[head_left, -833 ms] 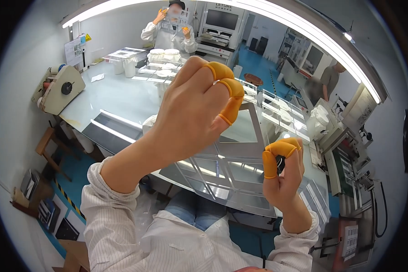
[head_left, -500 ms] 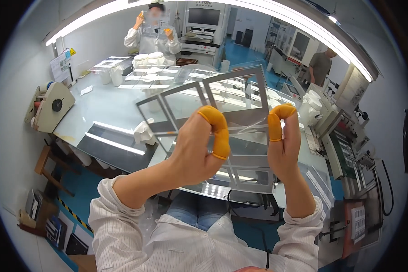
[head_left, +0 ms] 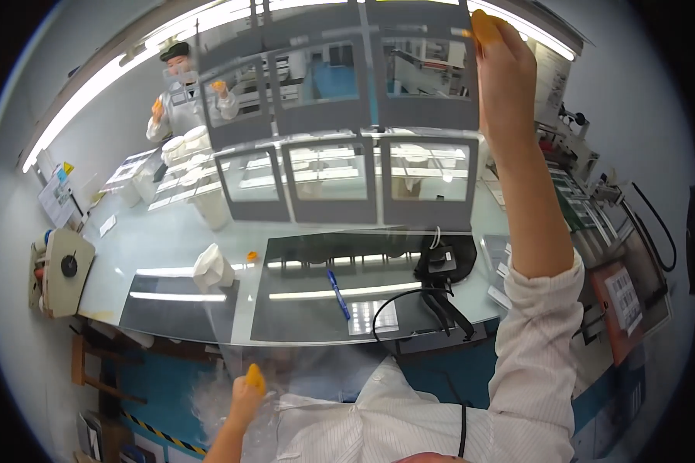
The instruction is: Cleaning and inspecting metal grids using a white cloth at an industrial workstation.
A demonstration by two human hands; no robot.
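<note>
Since half a second ago the sheet has gone from chest height, both my hands side by side on its near edge, to held high overhead. My arms are now spread far apart.

My right hand [head_left: 506, 73] is up at the top of the view, orange finger cots pinching the upper right corner of the transparent sheet with grey window frames [head_left: 347, 147]. My left hand [head_left: 249, 393] is low by my chest, cot-tipped finger and thumb closed on the clear film's [head_left: 301, 363] bottom left corner; whether this film is one piece with the framed sheet, I cannot tell.

Edges: the sheet's lower edge hangs well above the glass-topped table [head_left: 170, 231], nothing touching it. Its left edge crosses the view of a co-worker [head_left: 184, 100] far across the table, well apart. Open room beneath the sheet.

On the table below: a blue pen [head_left: 340, 293], a black device with cable [head_left: 440, 266], a white crumpled cloth [head_left: 212, 266], stacks of white containers [head_left: 185, 147].
</note>
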